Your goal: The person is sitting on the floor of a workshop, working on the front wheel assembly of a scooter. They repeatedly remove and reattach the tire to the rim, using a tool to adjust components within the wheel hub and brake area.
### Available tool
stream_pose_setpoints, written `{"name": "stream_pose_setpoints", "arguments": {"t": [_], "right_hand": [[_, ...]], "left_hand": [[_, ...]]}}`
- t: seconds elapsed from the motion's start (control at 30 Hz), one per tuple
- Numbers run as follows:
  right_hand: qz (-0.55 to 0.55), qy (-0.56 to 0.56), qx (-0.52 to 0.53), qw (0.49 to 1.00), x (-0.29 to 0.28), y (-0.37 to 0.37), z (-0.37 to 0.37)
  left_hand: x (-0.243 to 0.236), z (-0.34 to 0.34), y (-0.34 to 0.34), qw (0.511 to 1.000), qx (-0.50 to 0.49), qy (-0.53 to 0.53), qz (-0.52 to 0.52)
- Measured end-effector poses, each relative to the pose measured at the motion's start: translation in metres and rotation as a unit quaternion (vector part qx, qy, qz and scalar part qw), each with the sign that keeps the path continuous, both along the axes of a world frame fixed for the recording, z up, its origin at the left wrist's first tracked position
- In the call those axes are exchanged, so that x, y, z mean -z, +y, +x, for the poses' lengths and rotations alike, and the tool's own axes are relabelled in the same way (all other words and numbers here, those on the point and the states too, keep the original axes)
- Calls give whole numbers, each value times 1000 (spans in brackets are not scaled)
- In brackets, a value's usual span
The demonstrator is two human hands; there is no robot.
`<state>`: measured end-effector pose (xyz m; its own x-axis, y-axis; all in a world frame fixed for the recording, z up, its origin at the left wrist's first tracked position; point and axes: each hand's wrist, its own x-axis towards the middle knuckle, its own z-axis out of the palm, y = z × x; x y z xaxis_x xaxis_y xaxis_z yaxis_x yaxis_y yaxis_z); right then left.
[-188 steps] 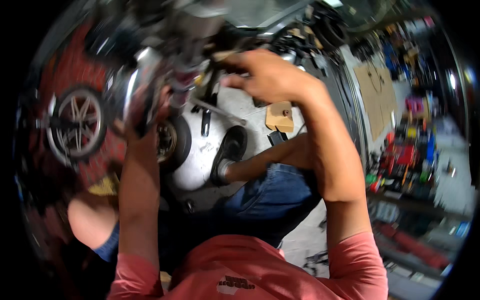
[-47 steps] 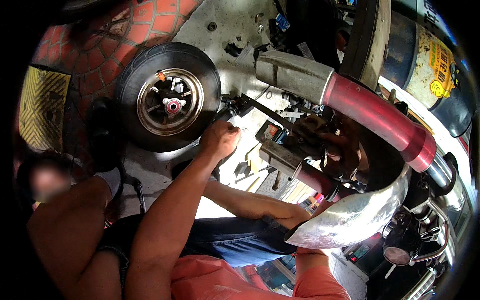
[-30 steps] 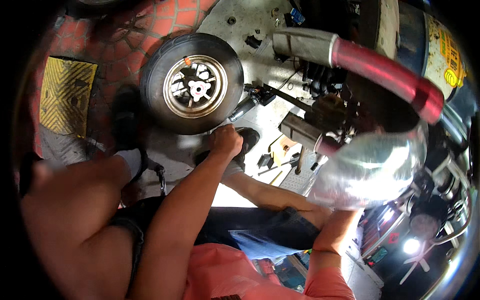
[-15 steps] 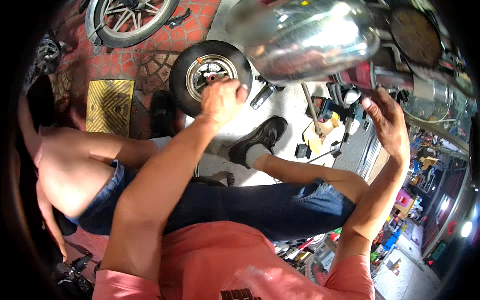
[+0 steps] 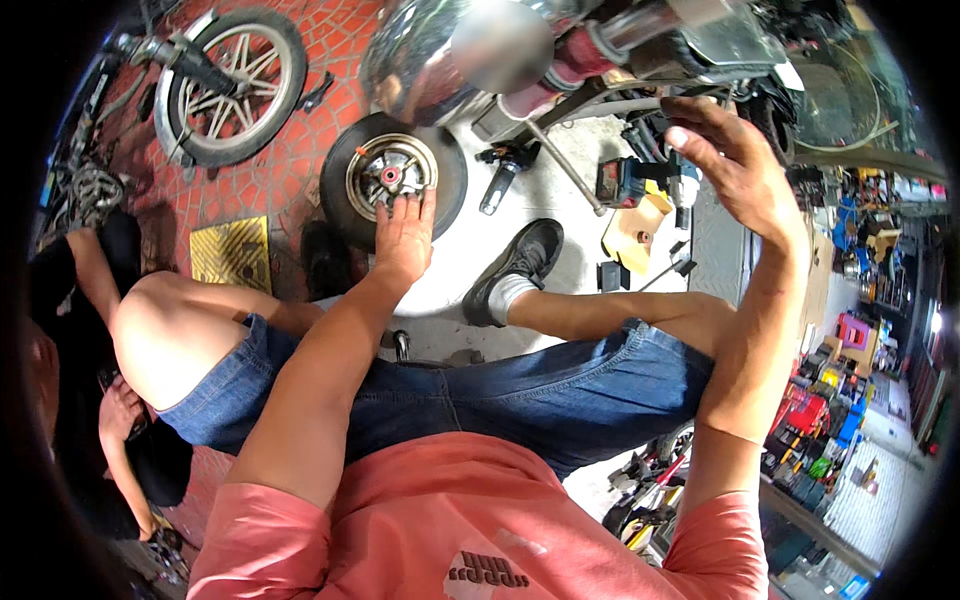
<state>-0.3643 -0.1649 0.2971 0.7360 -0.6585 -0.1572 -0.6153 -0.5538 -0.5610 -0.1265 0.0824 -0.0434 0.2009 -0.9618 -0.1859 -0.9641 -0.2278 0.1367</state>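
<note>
My left hand is open, fingers extended against the lower edge of a small black-tyred wheel with a metal rim and red hub centre lying on the floor. My right hand is raised at upper right, fingers apart and loosely curved beside the vehicle's front end; I cannot tell whether its fingertips touch the metal. Above hang a chrome fender and red fork tubes. A long metal bar angles down from them. A black tool lies right of the wheel; a power tool sits farther right.
A spoked-alloy wheel stands on red paving at upper left, above a yellow ramp. A cardboard piece lies beside my right foot. Another person is at far left. Cluttered tools fill the right side.
My left hand has dropped slightly and its fingers have straightened onto the wheel. My right hand has risen leftward. The view has shifted, bringing more of the upper-left wheel and other person into sight.
</note>
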Motion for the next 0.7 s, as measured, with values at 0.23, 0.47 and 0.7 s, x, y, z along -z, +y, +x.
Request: {"name": "stream_pose_setpoints", "arguments": {"t": [0.23,0.47,0.7], "right_hand": [[14,17,9,1000,5,0,-11],[-67,-39,-13,997,-7,-1,-21],[80,119,-104,984,6,43,46]], "left_hand": [[-9,12,-15,997,-39,69,2],[-103,75,-36,847,-157,508,-15],[-51,154,-32,790,-302,519,-124]]}}
